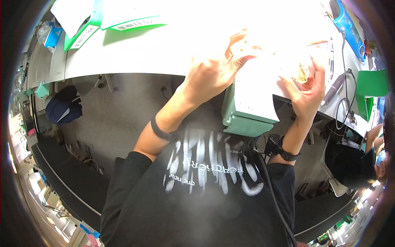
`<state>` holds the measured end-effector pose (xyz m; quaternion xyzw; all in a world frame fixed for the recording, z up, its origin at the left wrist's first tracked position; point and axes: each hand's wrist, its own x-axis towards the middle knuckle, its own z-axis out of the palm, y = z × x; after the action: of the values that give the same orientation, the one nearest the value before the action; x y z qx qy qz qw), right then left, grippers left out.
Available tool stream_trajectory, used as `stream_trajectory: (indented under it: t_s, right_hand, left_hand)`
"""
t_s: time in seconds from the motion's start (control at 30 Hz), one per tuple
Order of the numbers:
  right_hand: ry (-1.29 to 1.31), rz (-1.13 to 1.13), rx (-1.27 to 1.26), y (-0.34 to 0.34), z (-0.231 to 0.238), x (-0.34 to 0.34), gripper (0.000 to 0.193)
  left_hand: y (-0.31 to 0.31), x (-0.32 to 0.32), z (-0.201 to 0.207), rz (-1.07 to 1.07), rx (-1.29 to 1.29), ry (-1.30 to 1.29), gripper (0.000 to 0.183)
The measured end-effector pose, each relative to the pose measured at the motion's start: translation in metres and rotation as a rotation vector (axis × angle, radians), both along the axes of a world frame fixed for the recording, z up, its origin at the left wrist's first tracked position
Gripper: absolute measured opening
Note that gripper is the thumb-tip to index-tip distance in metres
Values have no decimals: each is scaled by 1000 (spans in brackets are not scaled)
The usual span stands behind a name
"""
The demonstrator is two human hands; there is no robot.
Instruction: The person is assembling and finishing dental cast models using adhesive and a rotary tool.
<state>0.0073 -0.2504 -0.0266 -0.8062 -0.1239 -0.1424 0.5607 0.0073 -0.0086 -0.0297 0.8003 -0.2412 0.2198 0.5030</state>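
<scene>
A crumpled yellowish clear wrapper lies overexposed on a white sheet capping a green box.

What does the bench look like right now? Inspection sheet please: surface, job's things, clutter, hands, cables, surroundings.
Surface: white table, far part washed out by glare.
Job's things: green box at the table edge; small yellowish piece by the right hand; detail lost in glare.
Clutter: green folders and papers far left; blue case far right; pen-like tool.
Hands: left hand on an orange-edged item above the box; right hand pinching near the yellowish piece; grip unclear.
Cables: black cable from the tool; another down the shirt.
Surroundings: grey floor, dark bag left, another person lower right.
</scene>
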Motion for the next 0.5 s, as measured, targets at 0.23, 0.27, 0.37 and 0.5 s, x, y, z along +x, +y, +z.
stream_trajectory:
  t_s: [0.23, 0.27, 0.37, 0.5]
  right_hand:
    - [-1, 18, 20, -1, 0, 3, 68]
    - [-34, 32, 85, 0, 0, 4, 69]
    - [-72, 57, 216, 2, 3, 4, 73]
    - [-47, 76, 291, -11, -3, 9, 68]
  left_hand:
    - [0, -2, 0, 112, -15, 46, 35]
    - [4, -2, 3, 103, 101, 5, 33]
    - [8, 5, 0, 100, 186, -113, 26]
    - [15, 15, -7, 57, 320, -308, 18]
